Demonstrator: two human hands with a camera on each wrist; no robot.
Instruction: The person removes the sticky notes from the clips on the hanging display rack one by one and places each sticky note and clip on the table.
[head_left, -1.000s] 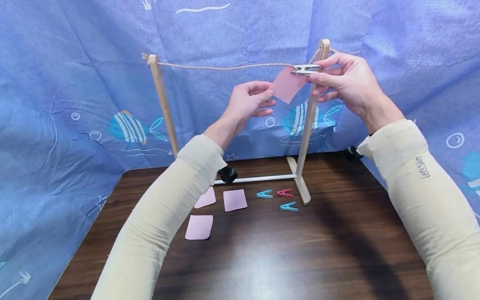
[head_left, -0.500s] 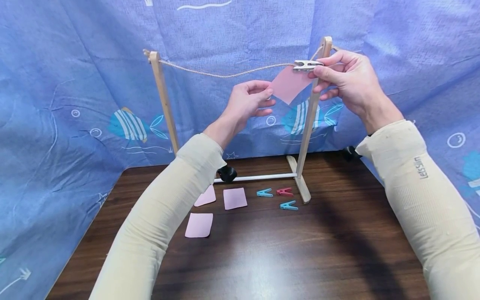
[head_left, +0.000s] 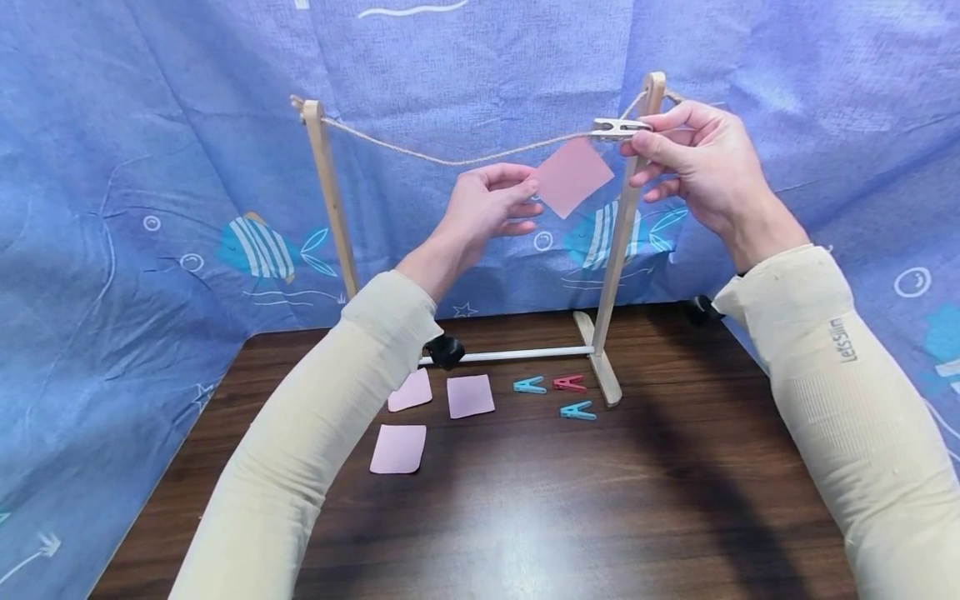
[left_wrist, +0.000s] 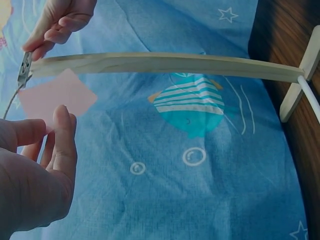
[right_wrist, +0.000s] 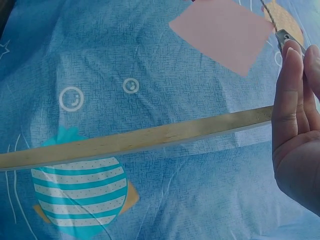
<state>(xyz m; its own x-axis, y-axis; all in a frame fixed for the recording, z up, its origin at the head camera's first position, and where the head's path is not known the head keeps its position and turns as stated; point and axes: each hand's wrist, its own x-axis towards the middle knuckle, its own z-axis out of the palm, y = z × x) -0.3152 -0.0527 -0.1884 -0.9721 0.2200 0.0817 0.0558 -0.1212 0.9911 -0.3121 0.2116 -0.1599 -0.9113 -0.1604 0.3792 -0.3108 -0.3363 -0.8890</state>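
Note:
My left hand (head_left: 487,208) pinches one corner of a thin pink square (head_left: 573,177), whether paper or cloth I cannot tell. Near the right post, my right hand (head_left: 693,158) pinches a pale clothespin (head_left: 618,128) by its handle end. The clothespin's nose meets the rope (head_left: 457,161), which dips between the two posts. In the right wrist view, the square's corner lies close to the clothespin (right_wrist: 286,39), seemingly just apart from it. The left wrist view shows the square (left_wrist: 60,100) in front of the left fingers.
The wooden stand has a right post (head_left: 618,242), a left post (head_left: 330,200) and a white bottom bar (head_left: 525,356). On the dark table (head_left: 600,517) lie several pink squares (head_left: 471,396), two blue clothespins (head_left: 577,411) and a red clothespin (head_left: 569,383). A blue curtain hangs behind.
The pink square has moved slightly left and down, away from the clothespin it overlapped before. My right hand and the clothespin have shifted slightly right. The rope dips more in its middle.

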